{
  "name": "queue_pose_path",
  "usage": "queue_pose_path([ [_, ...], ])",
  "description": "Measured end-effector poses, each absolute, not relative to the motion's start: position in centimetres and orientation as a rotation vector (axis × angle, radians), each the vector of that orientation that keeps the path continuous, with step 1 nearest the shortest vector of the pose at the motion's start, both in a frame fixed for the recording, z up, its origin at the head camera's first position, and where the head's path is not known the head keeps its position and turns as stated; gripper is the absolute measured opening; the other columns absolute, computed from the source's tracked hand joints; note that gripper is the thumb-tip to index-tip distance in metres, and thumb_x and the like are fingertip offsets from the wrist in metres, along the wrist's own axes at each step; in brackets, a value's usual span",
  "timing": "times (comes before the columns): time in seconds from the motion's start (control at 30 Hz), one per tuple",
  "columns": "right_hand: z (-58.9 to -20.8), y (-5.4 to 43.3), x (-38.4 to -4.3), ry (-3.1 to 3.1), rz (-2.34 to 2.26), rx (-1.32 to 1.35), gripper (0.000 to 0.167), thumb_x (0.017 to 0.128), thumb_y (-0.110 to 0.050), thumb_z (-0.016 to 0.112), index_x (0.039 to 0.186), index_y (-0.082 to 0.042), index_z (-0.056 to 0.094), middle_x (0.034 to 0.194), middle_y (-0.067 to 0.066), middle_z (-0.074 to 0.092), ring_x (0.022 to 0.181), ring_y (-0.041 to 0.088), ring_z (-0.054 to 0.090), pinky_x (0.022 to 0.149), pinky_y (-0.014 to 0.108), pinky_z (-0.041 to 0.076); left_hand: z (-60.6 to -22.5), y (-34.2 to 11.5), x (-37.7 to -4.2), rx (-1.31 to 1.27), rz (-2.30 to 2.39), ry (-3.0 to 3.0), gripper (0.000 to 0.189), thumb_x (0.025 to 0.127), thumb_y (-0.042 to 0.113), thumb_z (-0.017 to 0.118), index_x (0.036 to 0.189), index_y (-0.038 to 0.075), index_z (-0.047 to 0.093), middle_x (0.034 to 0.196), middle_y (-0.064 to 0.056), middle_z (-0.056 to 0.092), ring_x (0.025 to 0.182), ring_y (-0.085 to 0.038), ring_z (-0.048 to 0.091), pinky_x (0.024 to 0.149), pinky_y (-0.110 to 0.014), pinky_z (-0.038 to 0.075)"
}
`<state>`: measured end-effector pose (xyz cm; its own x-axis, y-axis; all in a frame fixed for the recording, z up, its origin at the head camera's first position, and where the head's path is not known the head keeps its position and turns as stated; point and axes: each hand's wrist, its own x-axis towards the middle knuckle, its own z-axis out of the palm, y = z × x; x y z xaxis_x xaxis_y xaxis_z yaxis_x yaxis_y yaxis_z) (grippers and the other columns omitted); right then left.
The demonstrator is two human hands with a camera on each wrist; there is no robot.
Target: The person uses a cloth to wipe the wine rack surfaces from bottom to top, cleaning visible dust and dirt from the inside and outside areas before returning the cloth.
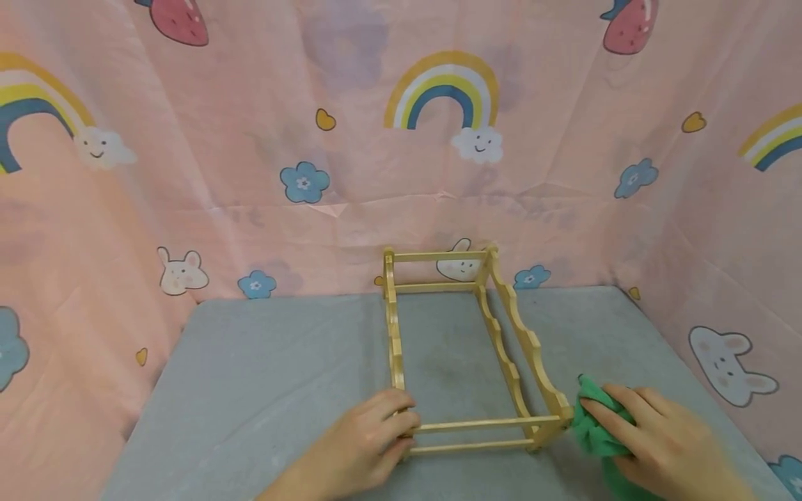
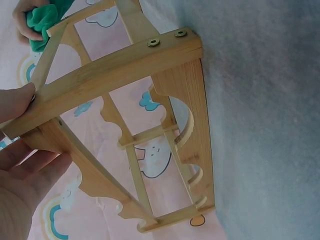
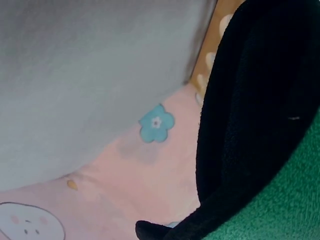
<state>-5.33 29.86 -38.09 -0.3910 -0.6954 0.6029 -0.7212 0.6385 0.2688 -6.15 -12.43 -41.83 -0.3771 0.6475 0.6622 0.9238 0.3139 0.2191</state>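
Behind, a pink curtain (image 1: pixel 250 139) backs the grey table (image 1: pixel 282 362), where the rack (image 2: pixel 115 74) stands lengthwise. The left hand (image 1: pixel 372 435) pinches its near left corner; the right (image 1: pixel 667 435) grips a green cloth (image 1: pixel 595 426) beside its near right corner.

No legible text, label, brand or number observed. Faint letter-like marks (image 1: pixel 526 214) on the pink curtain (image 1: pixel 376 163) behind the wooden rack (image 1: pixel 395 344), to its left and right, cannot be read.

The rectangular pale-wood rack with scalloped rails (image 1: pixel 532 346) stands on the grey surface (image 1: pixel 282 369). The bunched green cloth (image 1: pixel 589 430) is positioned just beside its near right corner.
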Motion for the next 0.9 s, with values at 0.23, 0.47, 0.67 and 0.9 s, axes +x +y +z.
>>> queue_pose_path([
  [0.23,-38.2,31.1,-7.0,-2.273,0.008,0.934,0.063,0.105,-0.046,0.026,0.109,-0.009,0.077,0.101,0.015,0.068,0.072,0.027,0.060,0.047,0.039,0.054,-41.9,-12.5,-6.1,-1.382,-0.837,-2.133,0.030,0.081,-0.001,0.085,0.104,0.010,0.068,0.114,-0.003,0.064,0.108,-0.018,0.064,0.099,-0.025,0.054],
  [0.47,-39.0,31.9,-8.2,-2.278,0.029,0.839,0.060,0.097,-0.043,0.030,0.108,-0.010,0.078,0.101,0.015,0.068,0.075,0.028,0.062,0.044,0.038,0.049,-41.9,-12.6,-6.2,-1.395,-0.884,-2.132,0.027,0.085,-0.001,0.083,0.104,0.010,0.067,0.113,-0.002,0.063,0.103,-0.015,0.063,0.095,-0.023,0.055],
  [0.67,-39.1,32.5,-8.7,-2.306,0.047,0.807,0.059,0.092,-0.043,0.031,0.110,-0.009,0.076,0.103,0.019,0.068,0.079,0.035,0.064,0.049,0.050,0.052,-42.0,-12.9,-6.0,-1.423,-0.988,-2.136,0.027,0.087,-0.003,0.080,0.106,0.011,0.066,0.113,-0.002,0.062,0.090,-0.010,0.061,0.086,-0.014,0.053],
  [0.9,-39.2,32.8,-8.9,-2.329,0.011,0.773,0.062,0.093,-0.043,0.027,0.111,-0.009,0.076,0.103,0.018,0.067,0.082,0.035,0.064,0.050,0.050,0.054,-42.3,-13.5,-5.8,-1.415,-0.970,-2.097,0.030,0.083,-0.004,0.082,0.106,0.009,0.068,0.120,-0.006,0.065,0.110,-0.019,0.068,0.098,-0.027,0.056],
])
